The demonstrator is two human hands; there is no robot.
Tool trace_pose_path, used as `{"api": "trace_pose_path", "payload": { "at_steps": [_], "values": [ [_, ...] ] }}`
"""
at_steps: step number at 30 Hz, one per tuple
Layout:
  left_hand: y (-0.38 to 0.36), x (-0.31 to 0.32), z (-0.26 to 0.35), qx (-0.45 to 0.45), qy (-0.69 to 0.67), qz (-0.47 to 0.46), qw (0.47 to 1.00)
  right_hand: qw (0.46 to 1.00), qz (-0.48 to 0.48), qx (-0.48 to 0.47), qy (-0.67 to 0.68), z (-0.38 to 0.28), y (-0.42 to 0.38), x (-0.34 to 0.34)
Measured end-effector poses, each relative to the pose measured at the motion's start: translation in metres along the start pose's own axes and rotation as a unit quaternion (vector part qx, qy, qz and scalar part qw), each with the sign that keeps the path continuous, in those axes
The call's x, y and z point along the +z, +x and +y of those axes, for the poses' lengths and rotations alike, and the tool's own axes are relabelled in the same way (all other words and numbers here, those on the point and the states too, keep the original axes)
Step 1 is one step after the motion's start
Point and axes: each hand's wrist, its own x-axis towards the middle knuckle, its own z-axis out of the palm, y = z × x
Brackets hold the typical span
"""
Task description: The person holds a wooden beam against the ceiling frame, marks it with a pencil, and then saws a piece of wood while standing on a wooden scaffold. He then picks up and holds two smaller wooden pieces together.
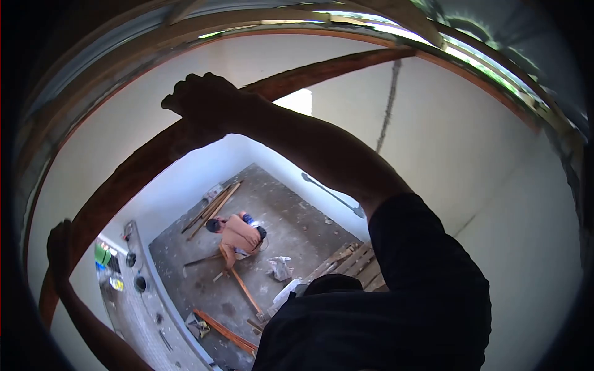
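A long reddish-brown wooden beam [133, 167] crosses high over the room, from the lower left to the top of the far wall. My right hand [207, 102] is closed over the beam near its middle, with the dark-sleeved arm reaching in from the right. Farther down the beam at the left, my left hand [60, 247] is wrapped around it. Both hands are in shadow, so single fingers are hard to make out.
Far below, a co-worker [240, 235] crouches on the concrete floor [291, 213] beside a wooden strip [247, 292]. Loose timber [216, 207] lies near the wall. Pale walls [470, 136] surround the room, and roof timbers [247, 21] run overhead. A wall top [167, 309] passes at the left.
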Motion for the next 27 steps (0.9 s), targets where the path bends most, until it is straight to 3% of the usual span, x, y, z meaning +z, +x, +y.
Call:
{"api": "trace_pose_path", "payload": {
  "at_steps": [2, 6, 9, 17, 19, 21, 22, 24, 25, 26, 27],
  "values": [
    [-0.003, -0.023, 0.031, -0.025, -0.011, -0.032, 0.999, 0.999, -0.017, 0.039, -0.006, 0.019, -0.008, 0.0],
    [0.001, -0.003, 0.022, -0.025, 0.031, -0.032, 0.999, 0.991, -0.063, 0.106, 0.049, 0.056, -0.019, 0.017],
    [0.002, -0.021, 0.058, -0.097, -0.017, -0.087, 0.991, 0.971, -0.191, 0.136, 0.046, 0.056, -0.025, 0.01],
    [-0.013, -0.014, 0.05, -0.067, 0.001, -0.039, 0.997, 0.978, -0.171, 0.12, 0.006, 0.054, -0.029, 0.015],
    [0.001, -0.042, 0.073, -0.138, 0.011, -0.221, 0.965, 0.974, -0.185, 0.133, -0.016, 0.049, -0.027, 0.012],
    [-0.006, -0.081, 0.129, -0.059, 0.069, -0.151, 0.984, 0.976, -0.176, 0.127, -0.028, 0.053, -0.022, 0.023],
    [-0.015, -0.082, 0.136, -0.02, 0.095, -0.118, 0.988, 0.964, -0.232, 0.124, -0.036, 0.06, -0.012, 0.031],
    [-0.051, -0.057, 0.115, 0.074, 0.104, 0.152, 0.98, 0.976, -0.183, 0.116, -0.018, 0.064, -0.015, 0.035],
    [-0.078, -0.048, 0.123, 0.07, 0.043, 0.243, 0.967, 0.966, -0.217, 0.138, 0.004, 0.056, -0.017, 0.022],
    [-0.108, -0.035, 0.134, 0.062, -0.018, 0.332, 0.941, 0.977, -0.186, 0.1, -0.012, 0.053, -0.021, 0.019],
    [-0.135, -0.009, 0.143, 0.033, -0.155, 0.356, 0.921, 0.98, -0.188, 0.058, 0.041, 0.067, -0.02, 0.011]
  ]
}}
